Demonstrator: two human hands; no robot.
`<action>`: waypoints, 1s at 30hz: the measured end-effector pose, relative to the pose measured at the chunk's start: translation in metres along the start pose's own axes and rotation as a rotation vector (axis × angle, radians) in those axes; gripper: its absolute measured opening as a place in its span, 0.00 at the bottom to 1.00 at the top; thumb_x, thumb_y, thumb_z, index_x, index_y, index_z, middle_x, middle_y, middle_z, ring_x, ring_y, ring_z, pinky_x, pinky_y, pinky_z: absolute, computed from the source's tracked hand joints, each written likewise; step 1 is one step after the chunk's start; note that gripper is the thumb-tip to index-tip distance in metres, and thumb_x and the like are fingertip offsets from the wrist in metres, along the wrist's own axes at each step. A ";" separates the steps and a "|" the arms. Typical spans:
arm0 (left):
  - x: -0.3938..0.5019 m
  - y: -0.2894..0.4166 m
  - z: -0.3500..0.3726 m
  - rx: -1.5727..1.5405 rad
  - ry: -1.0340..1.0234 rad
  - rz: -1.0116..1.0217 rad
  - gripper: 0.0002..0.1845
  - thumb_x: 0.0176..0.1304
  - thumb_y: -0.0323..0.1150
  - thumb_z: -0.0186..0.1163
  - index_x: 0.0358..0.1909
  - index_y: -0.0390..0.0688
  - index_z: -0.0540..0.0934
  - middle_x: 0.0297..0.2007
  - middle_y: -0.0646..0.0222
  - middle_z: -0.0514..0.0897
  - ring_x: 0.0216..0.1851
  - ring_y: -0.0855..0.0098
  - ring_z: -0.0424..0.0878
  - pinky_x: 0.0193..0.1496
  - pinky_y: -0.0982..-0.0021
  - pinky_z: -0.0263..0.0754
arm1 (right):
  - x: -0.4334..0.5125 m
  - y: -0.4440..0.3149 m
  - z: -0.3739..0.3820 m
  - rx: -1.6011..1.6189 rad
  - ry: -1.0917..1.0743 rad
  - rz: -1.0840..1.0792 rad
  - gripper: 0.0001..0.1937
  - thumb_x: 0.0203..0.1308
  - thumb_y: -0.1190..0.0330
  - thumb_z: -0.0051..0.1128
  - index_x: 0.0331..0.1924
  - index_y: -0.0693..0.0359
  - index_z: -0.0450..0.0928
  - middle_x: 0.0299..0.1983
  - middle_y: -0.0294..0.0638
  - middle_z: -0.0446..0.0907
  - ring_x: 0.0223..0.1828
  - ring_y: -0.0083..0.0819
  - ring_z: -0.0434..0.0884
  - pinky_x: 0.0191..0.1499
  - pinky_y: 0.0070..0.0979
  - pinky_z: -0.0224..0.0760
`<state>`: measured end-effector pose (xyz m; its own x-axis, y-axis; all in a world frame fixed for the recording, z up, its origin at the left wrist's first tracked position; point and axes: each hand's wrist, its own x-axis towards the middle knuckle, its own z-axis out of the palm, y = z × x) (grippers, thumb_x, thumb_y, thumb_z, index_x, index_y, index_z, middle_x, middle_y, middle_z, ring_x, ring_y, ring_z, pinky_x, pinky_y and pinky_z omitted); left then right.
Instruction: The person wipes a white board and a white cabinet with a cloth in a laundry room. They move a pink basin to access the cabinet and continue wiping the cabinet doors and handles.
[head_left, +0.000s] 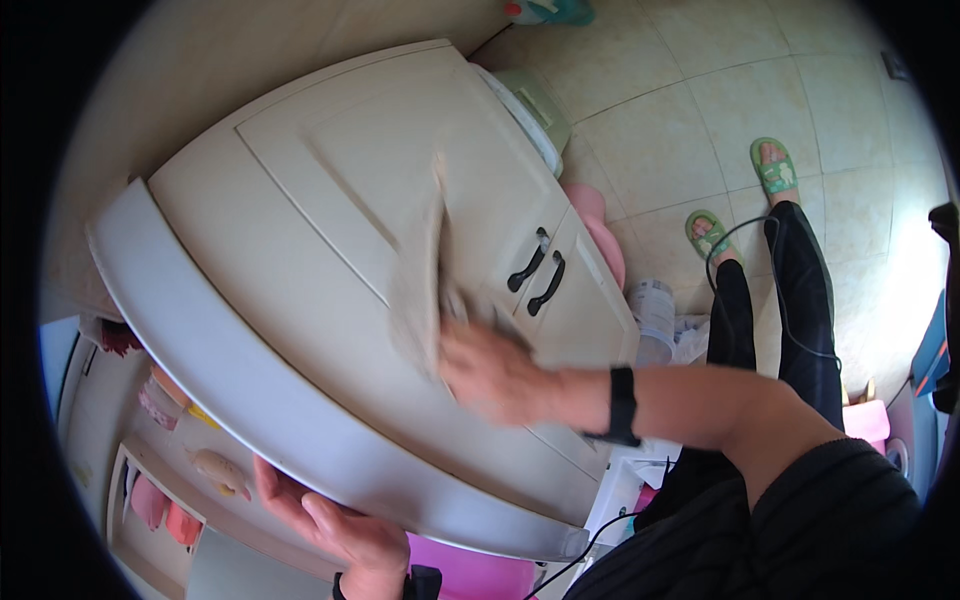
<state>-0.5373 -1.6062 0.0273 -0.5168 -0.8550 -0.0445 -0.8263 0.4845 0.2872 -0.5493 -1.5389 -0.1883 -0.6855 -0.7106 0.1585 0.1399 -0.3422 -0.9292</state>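
My right hand (491, 375) holds a light cloth (416, 292) against the cream front of a bathroom vanity cabinet (300, 217). Hand and cloth are blurred, and the cloth's lower part is partly behind my fingers. Two black door handles (541, 274) sit just beyond that hand. At the bottom, my left hand (330, 521) rests by the white basin edge (247, 360), fingers apart and nothing visible in them. Some of its fingertips are hidden by the rim.
A pink basin (596, 229), a green tub (536, 112) and a clear plastic bucket (652, 311) stand beside the cabinet on the tiled floor (652, 142). A black cable (592, 547) hangs near my body. Pink items (148, 501) sit in a mirrored shelf at lower left.
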 end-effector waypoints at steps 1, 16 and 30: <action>0.000 0.002 0.000 0.041 0.002 -0.003 0.31 0.75 0.49 0.39 0.69 0.37 0.59 0.67 0.59 0.65 0.67 0.64 0.64 0.70 0.63 0.55 | -0.029 -0.008 0.004 -0.031 -0.086 -0.026 0.27 0.51 0.73 0.54 0.59 0.70 0.70 0.61 0.55 0.70 0.64 0.52 0.68 0.67 0.49 0.59; -0.001 0.022 0.014 0.086 -0.025 0.019 0.39 0.70 0.53 0.47 0.68 0.30 0.57 0.65 0.43 0.63 0.64 0.54 0.65 0.67 0.51 0.59 | 0.019 0.150 -0.030 -0.411 -0.041 0.697 0.26 0.67 0.64 0.39 0.67 0.64 0.58 0.70 0.55 0.60 0.72 0.50 0.60 0.70 0.50 0.52; -0.002 0.008 0.004 0.072 -0.025 0.023 0.36 0.71 0.51 0.46 0.71 0.35 0.56 0.69 0.58 0.60 0.69 0.61 0.58 0.72 0.58 0.49 | -0.004 0.072 -0.043 -0.345 -0.252 0.627 0.19 0.58 0.70 0.46 0.53 0.69 0.70 0.52 0.55 0.75 0.54 0.48 0.75 0.65 0.48 0.57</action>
<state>-0.5439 -1.6000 0.0255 -0.5403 -0.8391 -0.0626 -0.8277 0.5167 0.2189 -0.5669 -1.5347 -0.2703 -0.3614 -0.8420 -0.4005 0.1897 0.3541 -0.9158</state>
